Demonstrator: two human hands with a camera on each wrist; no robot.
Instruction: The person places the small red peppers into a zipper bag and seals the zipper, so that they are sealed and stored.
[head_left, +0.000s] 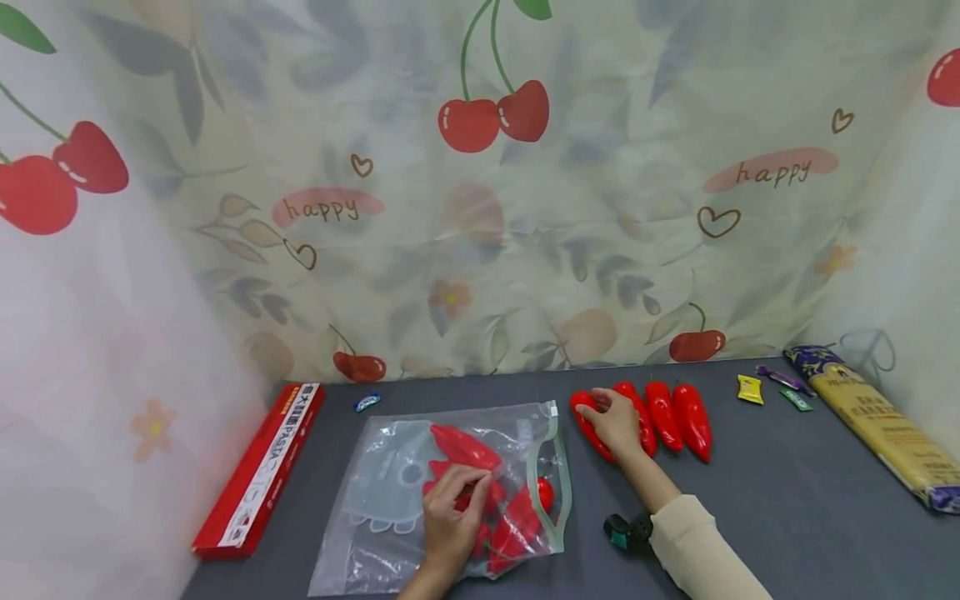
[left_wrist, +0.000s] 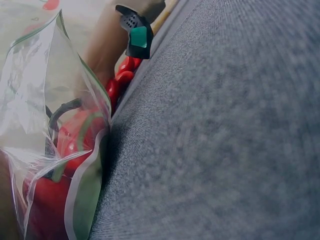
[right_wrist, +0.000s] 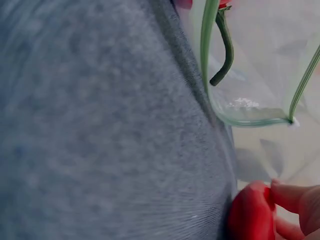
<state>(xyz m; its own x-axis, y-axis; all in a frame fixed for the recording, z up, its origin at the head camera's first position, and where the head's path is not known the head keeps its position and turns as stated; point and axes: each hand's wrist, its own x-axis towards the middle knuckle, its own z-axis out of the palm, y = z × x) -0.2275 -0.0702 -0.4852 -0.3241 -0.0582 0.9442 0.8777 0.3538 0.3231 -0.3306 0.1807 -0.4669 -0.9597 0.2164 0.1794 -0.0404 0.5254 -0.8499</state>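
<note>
A clear zip bag [head_left: 393, 475] with a pale green seal lies with its mouth facing right, and several red peppers [head_left: 463, 447] show inside it. My left hand [head_left: 450, 521] pinches the bag's upper film, and in the left wrist view the mouth [left_wrist: 87, 70] gapes. To the right of the bag, my right hand [head_left: 617, 423] grips a red pepper [head_left: 590, 432], the leftmost of a row. In the right wrist view, thumb and fingers close on that pepper [right_wrist: 250, 215], which lies low at the dark surface. Beside it are more red peppers [head_left: 692, 421].
A red pasta box [head_left: 258, 471] lies at left, near a small blue wrapped candy [head_left: 367, 402]. At right are a yellow candy [head_left: 750, 389], purple and green ones, and a long yellow packet [head_left: 877, 417]. A patterned curtain [head_left: 525, 250] stands behind the dark table [head_left: 795, 517].
</note>
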